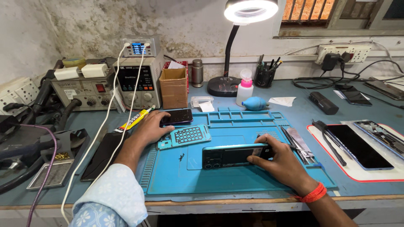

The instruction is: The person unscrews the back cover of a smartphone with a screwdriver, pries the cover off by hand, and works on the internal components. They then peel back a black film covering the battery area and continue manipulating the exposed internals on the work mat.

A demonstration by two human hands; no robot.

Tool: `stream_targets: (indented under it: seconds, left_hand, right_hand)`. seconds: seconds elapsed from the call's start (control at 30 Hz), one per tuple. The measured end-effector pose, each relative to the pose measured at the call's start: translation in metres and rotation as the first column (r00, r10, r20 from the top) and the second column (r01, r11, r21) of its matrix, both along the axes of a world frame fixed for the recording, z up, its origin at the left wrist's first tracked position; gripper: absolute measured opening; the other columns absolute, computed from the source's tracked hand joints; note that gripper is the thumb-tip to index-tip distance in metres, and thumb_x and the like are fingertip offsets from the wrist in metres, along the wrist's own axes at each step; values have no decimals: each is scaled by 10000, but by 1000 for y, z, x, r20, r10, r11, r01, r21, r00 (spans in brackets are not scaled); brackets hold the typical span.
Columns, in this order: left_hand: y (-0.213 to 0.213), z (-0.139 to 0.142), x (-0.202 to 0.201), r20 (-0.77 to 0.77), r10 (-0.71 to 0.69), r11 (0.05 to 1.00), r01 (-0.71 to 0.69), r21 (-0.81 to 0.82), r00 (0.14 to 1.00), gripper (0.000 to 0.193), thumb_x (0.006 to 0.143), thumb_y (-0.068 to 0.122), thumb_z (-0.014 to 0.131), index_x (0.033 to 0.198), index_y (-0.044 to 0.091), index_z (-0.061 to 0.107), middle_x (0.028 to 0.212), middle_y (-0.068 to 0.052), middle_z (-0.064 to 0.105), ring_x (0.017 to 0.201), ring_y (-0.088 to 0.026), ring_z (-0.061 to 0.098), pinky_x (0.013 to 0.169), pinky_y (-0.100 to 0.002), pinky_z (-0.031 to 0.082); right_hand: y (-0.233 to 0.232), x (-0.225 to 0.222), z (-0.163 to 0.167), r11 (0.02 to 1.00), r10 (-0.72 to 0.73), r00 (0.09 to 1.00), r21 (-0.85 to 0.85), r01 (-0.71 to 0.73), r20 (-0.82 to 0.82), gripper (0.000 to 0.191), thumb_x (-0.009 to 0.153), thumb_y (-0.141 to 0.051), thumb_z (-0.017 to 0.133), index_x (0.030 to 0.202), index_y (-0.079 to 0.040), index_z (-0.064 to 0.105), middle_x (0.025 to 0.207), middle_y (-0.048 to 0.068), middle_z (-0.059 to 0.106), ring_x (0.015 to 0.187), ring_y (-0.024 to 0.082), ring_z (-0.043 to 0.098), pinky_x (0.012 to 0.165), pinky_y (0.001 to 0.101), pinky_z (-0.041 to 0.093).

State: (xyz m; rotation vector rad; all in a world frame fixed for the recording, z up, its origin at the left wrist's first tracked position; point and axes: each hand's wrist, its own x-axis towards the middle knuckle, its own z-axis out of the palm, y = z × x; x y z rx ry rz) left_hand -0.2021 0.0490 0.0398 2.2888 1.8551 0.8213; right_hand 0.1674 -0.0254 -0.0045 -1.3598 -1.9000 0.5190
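My right hand holds a teal phone standing on its long edge on the blue work mat, its back with the camera lenses facing me. My left hand reaches to the mat's far left corner and rests on a dark phone lying flat there. A teal perforated case lies just right of that hand. A red thread band circles my right wrist.
Tweezers and metal tools lie at the mat's right. A white pad holds phones and parts. Soldering and power units stand at back left, with a cardboard box, ring lamp, pink-capped bottle and blue air blower.
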Motion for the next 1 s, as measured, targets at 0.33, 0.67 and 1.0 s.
stream_targets:
  seconds: [0.33, 0.67, 1.0]
  left_hand:
    - [5, 20, -12, 122, -62, 985, 81, -152, 991, 824, 680, 445, 887, 1380, 117, 604, 1339, -156, 666, 1246, -286, 641, 1062, -403, 493]
    - [12, 35, -15, -17, -67, 961, 60, -271, 998, 877, 627, 329, 942, 1410, 185, 573, 1320, -153, 669, 1247, -308, 634, 1047, -422, 502]
    - [8, 33, -21, 37, -80, 973, 86, -214, 996, 636, 724, 454, 843, 1280, 173, 719, 1176, -169, 754, 1103, -300, 724, 966, -408, 552]
  right_hand:
    - [2, 1, -4, 990, 110, 992, 93, -104, -58, 408, 768, -254, 854, 1068, -95, 628, 835, 27, 743, 722, 103, 681, 600, 292, 541]
    - [0, 1, -3, 992, 105, 993, 81, -100, -63, 406, 766, -248, 855, 1061, -87, 628, 841, 33, 745, 744, 114, 693, 636, 301, 551]
    - [2, 1, -5, 980, 160, 985, 128, -150, -71, 393, 781, -236, 854, 1053, -75, 622, 842, 40, 741, 750, 113, 692, 649, 292, 551]
